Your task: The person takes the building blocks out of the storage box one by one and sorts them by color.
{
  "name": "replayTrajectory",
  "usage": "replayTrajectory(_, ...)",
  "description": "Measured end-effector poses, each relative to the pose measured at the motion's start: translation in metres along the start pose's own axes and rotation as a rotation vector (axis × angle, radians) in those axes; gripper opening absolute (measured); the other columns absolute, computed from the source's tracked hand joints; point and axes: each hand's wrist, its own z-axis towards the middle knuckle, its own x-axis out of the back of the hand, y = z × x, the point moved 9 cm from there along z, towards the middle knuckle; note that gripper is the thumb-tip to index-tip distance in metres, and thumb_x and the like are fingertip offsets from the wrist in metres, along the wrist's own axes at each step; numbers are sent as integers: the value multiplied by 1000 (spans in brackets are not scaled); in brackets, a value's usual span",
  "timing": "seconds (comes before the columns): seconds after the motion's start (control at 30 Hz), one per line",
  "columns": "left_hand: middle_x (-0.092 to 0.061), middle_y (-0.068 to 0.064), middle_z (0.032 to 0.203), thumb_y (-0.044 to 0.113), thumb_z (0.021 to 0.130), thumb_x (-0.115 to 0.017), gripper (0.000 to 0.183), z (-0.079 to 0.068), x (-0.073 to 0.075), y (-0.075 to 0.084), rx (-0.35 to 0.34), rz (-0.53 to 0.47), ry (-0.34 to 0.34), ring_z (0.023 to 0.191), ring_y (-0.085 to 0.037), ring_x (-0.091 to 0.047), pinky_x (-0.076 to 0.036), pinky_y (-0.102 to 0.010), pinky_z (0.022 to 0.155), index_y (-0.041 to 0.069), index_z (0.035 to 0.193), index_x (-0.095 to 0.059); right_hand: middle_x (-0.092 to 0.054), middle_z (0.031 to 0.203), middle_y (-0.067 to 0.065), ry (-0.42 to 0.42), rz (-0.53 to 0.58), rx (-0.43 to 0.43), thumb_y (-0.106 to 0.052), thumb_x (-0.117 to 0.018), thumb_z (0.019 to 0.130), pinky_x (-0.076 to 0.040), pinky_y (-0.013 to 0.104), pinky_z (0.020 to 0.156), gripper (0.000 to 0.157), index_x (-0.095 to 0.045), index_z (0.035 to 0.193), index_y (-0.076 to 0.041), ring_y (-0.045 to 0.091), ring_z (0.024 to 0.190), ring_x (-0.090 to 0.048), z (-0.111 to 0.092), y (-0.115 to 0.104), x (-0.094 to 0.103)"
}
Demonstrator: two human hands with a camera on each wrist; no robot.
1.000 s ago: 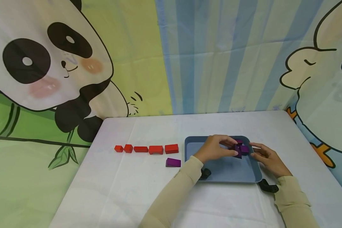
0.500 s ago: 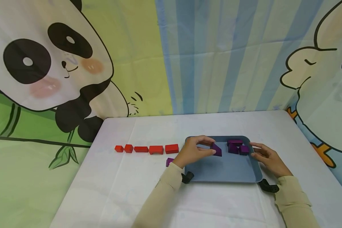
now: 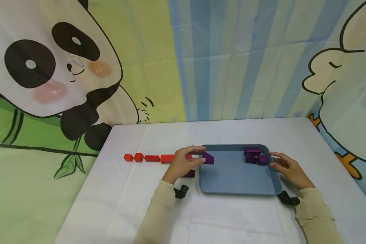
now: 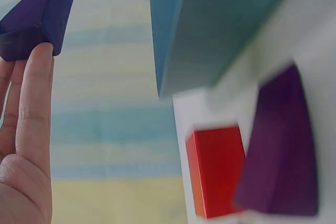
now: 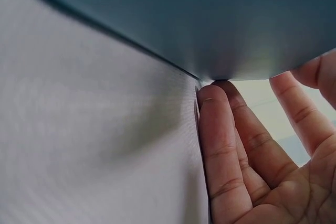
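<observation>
My left hand [image 3: 183, 165] pinches a purple block with one sloped side [image 3: 208, 158] between thumb and fingers, over the left rim of the blue-grey tray [image 3: 231, 181]. The left wrist view shows this block [image 4: 39, 17] at the fingertips. Several purple blocks [image 3: 251, 156] sit together in the tray's far right corner. On the table left of the tray lies another purple block [image 3: 189, 174], partly hidden by my left hand. At the tray's right side, my right hand [image 3: 291, 172] touches the outer wall, and the right wrist view shows its fingers [image 5: 218, 145] loosely extended against it.
A row of several red blocks [image 3: 151, 158] runs leftward from the tray on the white table [image 3: 116, 203]; my left hand covers part of its right end. Black wrist-worn pieces [image 3: 181, 191] hang at both wrists. A cartoon-printed curtain [image 3: 152, 61] stands behind the table.
My left hand has carried the sloped purple block leftward from the group in the tray's corner to the left rim. The right hand has stayed at the tray's right side.
</observation>
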Motion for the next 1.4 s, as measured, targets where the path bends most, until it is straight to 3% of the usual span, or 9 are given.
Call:
replayTrajectory(0.2, -74, -9, 131, 11, 97, -82, 39, -13, 32, -10, 22, 12, 72, 119, -37, -71, -63, -31, 94, 7, 136, -75, -47, 154, 41, 5, 5, 4, -26, -62, 113, -50, 12, 84, 63, -39, 163, 2, -17, 107, -50, 0, -1, 2)
replayTrajectory(0.43, -74, -6, 132, 12, 98, -82, 38, -29, 68, -21, 76, 89, 144, 122, -27, -69, -61, -28, 93, 10, 135, -75, -46, 154, 41, 9, 19, 25, -25, -63, 112, -51, 11, 85, 61, -40, 162, 3, -18, 108, -50, -1, -4, 4)
replayTrajectory(0.57, -74, -8, 132, 13, 100, -80, 40, -41, 85, -31, 124, 100, 146, 124, -28, -68, -61, -30, 95, 9, 138, -73, -46, 154, 41, 11, 19, 23, -25, -63, 112, -51, 11, 85, 61, -41, 162, 3, -18, 109, -49, -1, -3, 4)
replayTrajectory(0.77, -74, -11, 131, 14, 102, -78, 42, -57, 107, -48, 141, 171, 130, 128, -34, -66, -58, -27, 97, 2, 141, -69, -46, 154, 41, 10, 22, 19, -25, -63, 113, -52, 12, 85, 61, -40, 162, 3, -18, 108, -50, 0, -3, 2)
replayTrajectory(0.87, -74, -11, 132, 12, 100, -79, 43, -62, 112, -57, 164, 185, 112, 129, -35, -67, -58, -30, 100, 2, 140, -69, -47, 154, 41, 12, 19, 14, -25, -62, 113, -52, 12, 84, 61, -40, 162, 3, -18, 107, -50, -1, -2, 2)
replayTrajectory(1.13, -74, -9, 133, 10, 98, -81, 39, -69, 116, -73, 248, 211, 75, 130, -34, -68, -54, -51, 110, 5, 136, -72, -47, 154, 41, 16, 34, 33, -24, -64, 112, -52, 12, 85, 61, -41, 161, 3, -15, 110, -53, -2, -1, 1)
replayTrajectory(1.4, -72, -10, 134, 5, 100, -77, 36, -73, 114, -85, 324, 248, 66, 127, -33, -68, -59, -45, 105, 3, 135, -72, -47, 154, 41, 6, 35, 32, -25, -63, 112, -52, 12, 85, 61, -41, 162, 3, -18, 109, -51, -1, -2, 0)
